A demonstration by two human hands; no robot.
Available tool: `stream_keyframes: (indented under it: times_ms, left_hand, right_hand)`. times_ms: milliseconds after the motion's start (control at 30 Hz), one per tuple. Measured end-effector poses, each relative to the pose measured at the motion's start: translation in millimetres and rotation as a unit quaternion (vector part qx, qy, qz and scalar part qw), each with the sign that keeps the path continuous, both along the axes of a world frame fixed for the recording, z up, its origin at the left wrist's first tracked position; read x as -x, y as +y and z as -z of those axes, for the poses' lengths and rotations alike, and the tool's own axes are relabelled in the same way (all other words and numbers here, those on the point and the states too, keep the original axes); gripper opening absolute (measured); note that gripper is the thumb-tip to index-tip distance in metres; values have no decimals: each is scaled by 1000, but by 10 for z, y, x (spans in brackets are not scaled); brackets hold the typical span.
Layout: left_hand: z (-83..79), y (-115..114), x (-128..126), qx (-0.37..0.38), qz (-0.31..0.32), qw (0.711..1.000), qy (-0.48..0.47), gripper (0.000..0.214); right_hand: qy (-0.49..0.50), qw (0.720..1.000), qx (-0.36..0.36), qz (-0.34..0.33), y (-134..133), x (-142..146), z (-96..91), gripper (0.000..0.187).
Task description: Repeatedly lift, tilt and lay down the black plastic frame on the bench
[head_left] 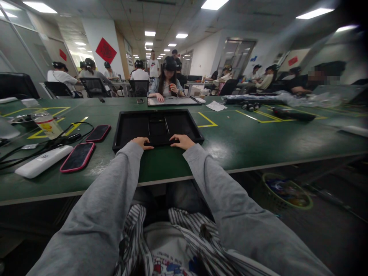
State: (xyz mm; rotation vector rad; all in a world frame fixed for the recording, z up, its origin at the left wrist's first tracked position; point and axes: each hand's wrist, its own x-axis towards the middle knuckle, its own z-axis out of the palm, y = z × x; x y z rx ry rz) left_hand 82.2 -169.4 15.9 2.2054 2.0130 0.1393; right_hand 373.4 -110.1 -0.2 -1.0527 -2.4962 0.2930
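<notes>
A shallow black rectangular tray-like panel (133, 124) lies on the green table in front of me, with a raised rim and a recessed middle section marked off by two thin bars. My left hand (141, 143) grips its near rim left of the middle, fingers over the edge and thumb on the near side. On the same rim, right of the middle, my right hand (183, 142) holds on in a similar way. Both hands are closed on the rim, with a short stretch of it showing between them. The panel's underside is hidden.
Left of the panel lie two phones (77, 157), a white power bank (44, 161), black cables and a plastic bottle (48, 124). Across the table a person (168, 82) works at a flat panel (174, 101). Tissue (216, 106) and plastic wrap (313, 99) lie right. A basket (287, 191) stands below.
</notes>
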Motion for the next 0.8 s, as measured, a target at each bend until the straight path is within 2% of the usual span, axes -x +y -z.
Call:
stream_keyframes:
  times_ms: [100, 200, 333, 433, 600, 800]
  left_hand:
    - [25, 126, -1, -35, 9, 999, 22, 63]
    - [62, 335, -13, -82, 18, 995, 47, 58]
    - [127, 625, -37, -131, -22, 989, 61, 54]
    - [159, 727, -52, -146, -43, 986, 63, 57]
    - [176, 651, -58, -174, -53, 983, 40, 59]
    - [127, 439, -76, -167, -152, 974, 11, 74]
  right_hand:
    - [-38, 998, -56, 12, 58, 87, 1, 29]
    - [-74, 991, -100, 43, 233, 226, -7, 28]
    - [-87, 986, -110, 93, 549, 406, -1, 28]
    - [-76, 985, -107, 114, 679, 477, 28, 33]
    - [-35, 978, -137, 154, 602, 480, 69, 45]
    - [-3, 970, -52, 236, 416, 447, 26, 65]
